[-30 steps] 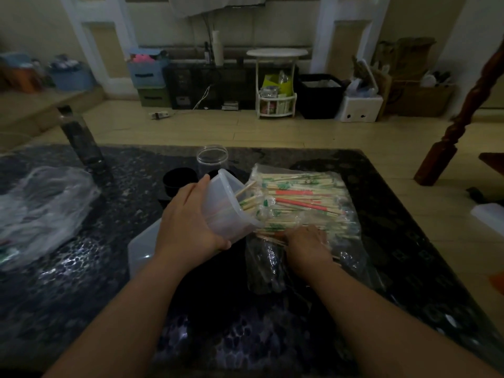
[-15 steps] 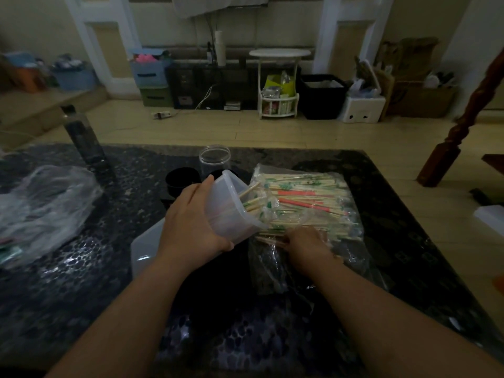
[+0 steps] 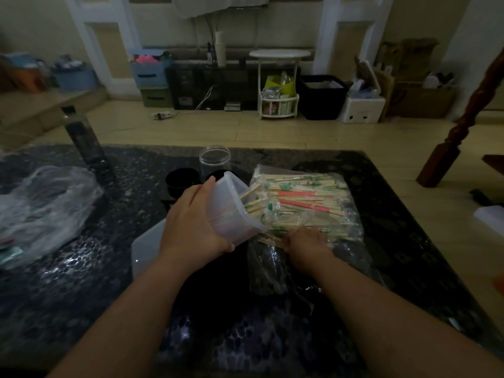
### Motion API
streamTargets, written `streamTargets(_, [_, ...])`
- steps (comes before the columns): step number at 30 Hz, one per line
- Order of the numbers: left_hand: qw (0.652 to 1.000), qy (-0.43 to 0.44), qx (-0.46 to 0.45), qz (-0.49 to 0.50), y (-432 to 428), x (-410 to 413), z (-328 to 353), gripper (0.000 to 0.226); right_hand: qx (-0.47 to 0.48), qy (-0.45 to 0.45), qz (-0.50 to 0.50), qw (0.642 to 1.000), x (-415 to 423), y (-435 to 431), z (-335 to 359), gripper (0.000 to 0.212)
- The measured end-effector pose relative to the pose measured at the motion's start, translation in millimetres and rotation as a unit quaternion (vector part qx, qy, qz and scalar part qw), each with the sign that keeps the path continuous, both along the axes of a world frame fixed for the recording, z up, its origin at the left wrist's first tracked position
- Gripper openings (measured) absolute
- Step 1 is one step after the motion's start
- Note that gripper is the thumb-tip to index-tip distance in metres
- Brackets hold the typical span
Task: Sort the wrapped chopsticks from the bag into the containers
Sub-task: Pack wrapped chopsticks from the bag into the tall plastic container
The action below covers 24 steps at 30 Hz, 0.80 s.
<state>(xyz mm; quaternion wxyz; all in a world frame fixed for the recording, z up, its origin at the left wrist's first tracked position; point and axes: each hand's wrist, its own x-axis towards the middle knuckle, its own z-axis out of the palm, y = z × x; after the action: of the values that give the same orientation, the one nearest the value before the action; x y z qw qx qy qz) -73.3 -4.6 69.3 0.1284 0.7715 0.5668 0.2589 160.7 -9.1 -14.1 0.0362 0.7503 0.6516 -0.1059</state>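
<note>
Dark speckled worktop (image 3: 395, 241), dim light. Clear bag (image 3: 354, 241) lies flat at centre-right, full of wrapped chopsticks (image 3: 300, 199), mostly green-printed wrappers with a few red ones, lying roughly crosswise. Left hand (image 3: 195, 222) grips a translucent tub (image 3: 231, 211) just left of the bag, fingers over its far side, thumb on the near side. Tub is tilted with its mouth toward the bag and touching the bag's left edge; several chopsticks poke out of the mouth onto the bag. Right hand (image 3: 306, 240) sits palm down on the bag's near edge, fingers buried in plastic and wrappers. Bare stick ends show just left of that hand; cannot tell whether it is pinching any or just pressing on them. Dark packet (image 3: 266, 271) lies against the bag's near-left corner. Pale flat lid (image 3: 144, 249) lies left of the bag, partly under the left wrist. Clear jar (image 3: 214, 159) stands upright behind the bag's left corner, black cup (image 3: 182, 182) just beside it. Dark bottle (image 3: 84, 143) stands well left of the bag, crumpled plastic (image 3: 43, 208) further left.
</note>
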Motion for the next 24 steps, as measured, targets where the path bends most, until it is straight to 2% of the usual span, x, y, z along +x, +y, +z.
streamTargets(7, [1.0, -0.001, 0.003, -0.002, -2.1, 0.4, 0.4, 0.133, -0.004, 0.074, 0.016, 0.997, -2.7, -8.0, -0.3, 0.026])
streamTargets(12, [1.0, 0.002, -0.003, -0.001, -3.4, 0.8, 2.0, 0.133, -0.04, 0.001, 0.029, 0.999, -11.5, -9.8, 6.4, 0.039])
streamTargets(18, [1.0, 0.007, -0.004, -0.009, -7.1, 1.5, 3.5, 0.131, 0.009, -0.034, 0.056, 0.998, -18.5, -13.6, 0.8, 0.025])
streamTargets(24, [1.0, 0.006, 0.001, -0.005, -9.6, 0.1, 3.9, 0.131, 0.046, -0.069, 0.018, 0.996, -16.8, -28.5, 0.4, 0.032])
